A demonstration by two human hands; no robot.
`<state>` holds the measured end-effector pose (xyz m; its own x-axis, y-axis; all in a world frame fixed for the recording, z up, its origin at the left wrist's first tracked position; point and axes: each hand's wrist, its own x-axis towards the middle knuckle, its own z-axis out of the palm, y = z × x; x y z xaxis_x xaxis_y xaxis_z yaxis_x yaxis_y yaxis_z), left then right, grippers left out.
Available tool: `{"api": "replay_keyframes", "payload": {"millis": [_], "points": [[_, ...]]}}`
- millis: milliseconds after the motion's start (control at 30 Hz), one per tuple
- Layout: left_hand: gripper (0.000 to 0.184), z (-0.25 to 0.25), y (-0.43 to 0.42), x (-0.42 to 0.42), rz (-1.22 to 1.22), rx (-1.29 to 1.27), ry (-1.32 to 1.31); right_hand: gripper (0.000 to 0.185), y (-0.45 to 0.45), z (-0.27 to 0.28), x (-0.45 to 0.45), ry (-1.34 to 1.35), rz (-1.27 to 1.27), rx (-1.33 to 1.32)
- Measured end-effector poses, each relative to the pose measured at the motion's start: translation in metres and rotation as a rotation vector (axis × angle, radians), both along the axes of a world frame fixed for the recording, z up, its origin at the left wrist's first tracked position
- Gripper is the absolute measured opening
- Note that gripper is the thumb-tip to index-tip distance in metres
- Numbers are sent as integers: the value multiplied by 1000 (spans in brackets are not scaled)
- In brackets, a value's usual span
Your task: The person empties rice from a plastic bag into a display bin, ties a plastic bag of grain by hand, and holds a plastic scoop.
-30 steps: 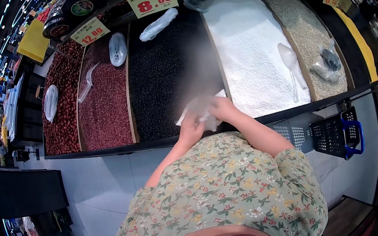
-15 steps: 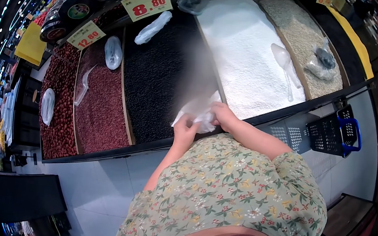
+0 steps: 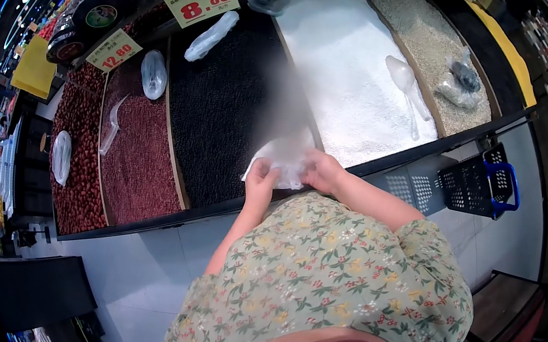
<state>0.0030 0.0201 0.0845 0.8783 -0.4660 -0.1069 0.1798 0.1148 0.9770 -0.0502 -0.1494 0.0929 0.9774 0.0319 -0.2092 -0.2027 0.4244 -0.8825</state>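
Observation:
A thin white plastic bag [image 3: 287,161] is spread between my two hands at the front edge of the bins. Its left side is pinched by my left hand [image 3: 262,179], and my right hand [image 3: 323,173] grips its right side. Behind the bag lie the black beans [image 3: 216,109] and, to the right, the white grains [image 3: 342,63]. A pale blur covers part of the view just above the bag, so its upper edge is indistinct.
Bins of dark red beans [image 3: 142,155] and red dates [image 3: 73,194] stand at the left. A clear scoop [image 3: 405,81] rests on the white grains. Beyond it is a beige grain bin [image 3: 408,23]. A black basket with a blue handle [image 3: 470,188] is at the right.
The bag is spread wider between my hands, and they are a little farther apart. The whole view has shifted, so the bins appear slightly farther left.

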Motion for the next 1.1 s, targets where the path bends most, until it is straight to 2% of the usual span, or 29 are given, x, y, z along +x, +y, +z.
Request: {"api": "replay_keyframes", "payload": {"millis": [33,67,133,167,233,300,400,433,500,567,600,633,667,700,767,800,833,900,967,1000,1033,1100], "points": [[10,0,0,1,24,-5,-21,34,-2,-4,0,-194,118,-253],[12,-8,3,4,22,12,-50,34,-3,-6,-2,-192,123,-249],[14,-6,2,5,53,15,-8,32,-4,21,-5,-33,162,3],[16,-3,3,5,78,17,31,32,-3,27,-6,-33,167,5],[20,2,6,7,75,-21,116,29,0,44,-7,213,99,250],[24,8,7,9,75,-59,198,24,3,67,-9,247,90,149],[30,22,9,7,93,-106,152,29,-2,86,-7,-71,118,-341],[36,30,11,6,56,-112,134,29,-4,76,-8,-70,127,-338],[42,43,13,3,31,-117,118,32,-5,50,-6,6,-24,-338],[50,54,14,1,-51,-171,95,35,-3,39,-2,-12,-27,-333],[50,59,16,1,-38,-169,94,37,-1,38,-1,-160,-22,-569],[52,64,18,1,-84,-96,28,40,2,39,1,-312,-18,-801],[53,68,20,1,-130,-22,-39,43,3,42,4,-443,5,-850],[53,74,21,0,-120,-19,-38,43,7,49,6,-447,14,-845],[52,82,24,-3,-138,238,-273,40,13,67,10,-432,51,-1160],[52,82,25,-3,-130,243,-267,30,13,84,13,-464,74,-1206],[50,81,26,-3,-70,186,-267,30,9,66,19,-464,84,-1199],[45,75,25,-2,78,47,-271,21,-4,14,29,-398,-81,-1094],[42,78,24,0,191,-46,-225,18,-7,23,30,-176,-37,-940],[41,81,24,-1,210,-47,-165,19,-8,15,32,-141,-66,-855],[40,83,25,-1,228,-52,-109,22,-7,12,35,-107,-65,-601],[45,81,25,-2,220,7,-50,22,-5,24,32,61,-67,-455]]}}
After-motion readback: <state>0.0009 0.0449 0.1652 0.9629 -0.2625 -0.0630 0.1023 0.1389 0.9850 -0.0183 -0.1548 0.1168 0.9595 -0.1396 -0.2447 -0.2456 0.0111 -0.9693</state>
